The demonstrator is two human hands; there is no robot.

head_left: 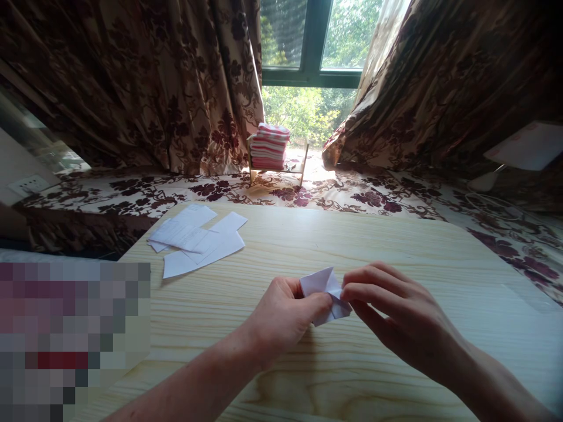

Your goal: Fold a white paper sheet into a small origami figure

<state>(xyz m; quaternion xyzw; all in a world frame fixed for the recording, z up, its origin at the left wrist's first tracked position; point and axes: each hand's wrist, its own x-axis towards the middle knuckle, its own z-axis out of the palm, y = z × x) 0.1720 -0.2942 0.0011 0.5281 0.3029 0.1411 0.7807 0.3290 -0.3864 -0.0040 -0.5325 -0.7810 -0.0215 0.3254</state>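
A small piece of folded white paper (pixel 317 282) is held up over the pale wooden table (pixel 211 340), with creases and angled flaps showing. My left hand (pixel 284 310) grips it from the left, thumb pressed on its front and the fingers behind it. At its right edge, the fingertips of my right hand (pixel 391 310) pinch a corner of the same paper. The fingers behind the paper are partly hidden.
Several loose white paper sheets (pixel 204 240) overlap at the table's far left. Beyond the table, a small stand (pixel 303 167) bears folded pink-and-white striped cloths (pixel 269 146) on a floral-covered sill. A white lamp (pixel 528 146) stands at right. The lower left is pixelated.
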